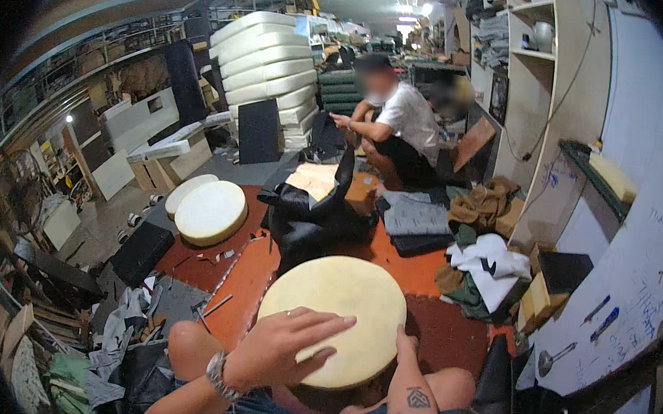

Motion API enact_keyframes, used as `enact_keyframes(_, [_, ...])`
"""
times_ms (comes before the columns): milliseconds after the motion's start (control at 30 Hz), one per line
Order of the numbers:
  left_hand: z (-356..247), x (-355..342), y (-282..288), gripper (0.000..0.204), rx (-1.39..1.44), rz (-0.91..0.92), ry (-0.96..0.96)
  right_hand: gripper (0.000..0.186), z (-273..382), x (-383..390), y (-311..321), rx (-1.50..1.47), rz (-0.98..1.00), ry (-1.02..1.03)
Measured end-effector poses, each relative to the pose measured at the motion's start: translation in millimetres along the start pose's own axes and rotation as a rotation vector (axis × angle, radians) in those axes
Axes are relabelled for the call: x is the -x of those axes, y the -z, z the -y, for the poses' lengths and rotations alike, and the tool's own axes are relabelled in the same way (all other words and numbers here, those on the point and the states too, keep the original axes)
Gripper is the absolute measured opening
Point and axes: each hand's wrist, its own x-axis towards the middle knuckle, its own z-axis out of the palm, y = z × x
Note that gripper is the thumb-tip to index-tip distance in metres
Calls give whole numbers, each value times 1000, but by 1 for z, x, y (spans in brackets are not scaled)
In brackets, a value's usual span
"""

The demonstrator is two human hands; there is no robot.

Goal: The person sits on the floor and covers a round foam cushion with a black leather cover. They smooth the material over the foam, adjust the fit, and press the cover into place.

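A thick round cream foam cushion (pixel 339 294) is held over my lap, its flat face tilted up toward me. My left hand (pixel 280 344) rests across the left part of that face, palm down with fingers stretched out. At the right rim, my right hand (pixel 406 346) grips the cushion's edge; most of its fingers are hidden behind or below the foam. Beyond the cushion lies a crumpled heap of black cover material (pixel 314 221). Two more round foam pieces lie to the left, the nearer one (pixel 211 211) overlapping the farther one (pixel 188 193).
A person (pixel 402 118) squats ahead, handling dark material. Behind stands a tall stack of white foam cushions (pixel 261 63). Folded grey fabric (pixel 419 215) and a white cloth (pixel 492 268) lie on the right. A black block (pixel 142 253) and fabric scraps (pixel 128 323) sit on the left.
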Motion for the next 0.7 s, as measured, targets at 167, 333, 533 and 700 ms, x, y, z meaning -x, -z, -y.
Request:
enact_keyframes(167, [121,8,-32,49,-48,169,196,73,-18,-13,12,-49,-4,-38])
enact_keyframes(333, [216,42,-65,44,247,187,455,71,-33,-34,16,-153,-4,-81])
enact_keyframes(533, [250,85,-71,45,279,114,619,65,5,-8,2,-327,155,-15])
enact_keyframes(700, [255,117,-55,48,303,-26,607,65,88,47,-33,-302,99,188])
